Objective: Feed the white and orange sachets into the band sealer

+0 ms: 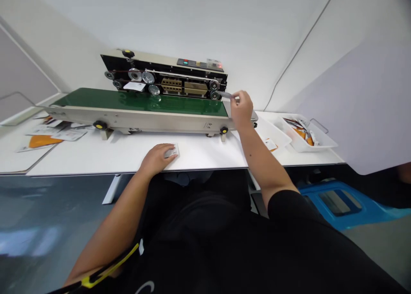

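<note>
Band sealer [180, 103]: white pouch [134, 87] seemingly through | right fingers [236, 98]: clamped on grey pouch [225, 95], outstanding | left fingers [165, 147]: on packet [175, 151], grip unclear

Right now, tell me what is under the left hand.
A small pale packet on the white table: its end, with dark marks, shows past the left hand. The rest is covered, so its full shape and anything beneath it cannot be seen.
</note>
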